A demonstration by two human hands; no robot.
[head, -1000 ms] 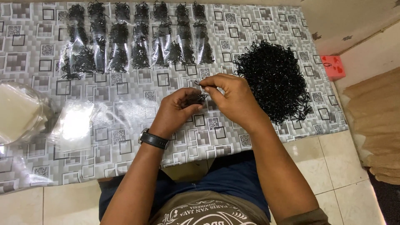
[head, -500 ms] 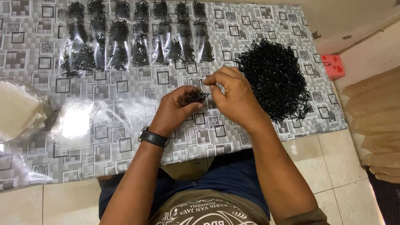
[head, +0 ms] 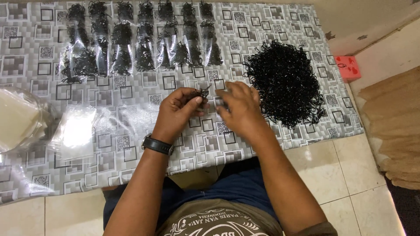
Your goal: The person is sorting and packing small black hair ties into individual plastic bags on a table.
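i'm mid-count, gathering bands: my left hand [head: 177,109] is pinched shut on a small bunch of black rubber bands [head: 200,93] above the patterned tablecloth [head: 131,148]. my right hand [head: 238,107] hovers beside it, fingers loosely curled, and i cannot tell if it holds any. next pick likely calls for reaching to the loose heap of bands [head: 284,85] just right.

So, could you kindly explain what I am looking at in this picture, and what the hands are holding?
The view comes from a camera worn on a person's head, looking down at their own bare hands. The left hand, with a wristwatch, pinches a small bunch of black bands. The right hand hovers beside it; whether it holds anything is unclear. On the patterned tablecloth lie a loose pile of black bands, rows of filled clear bags and empty clear bags.
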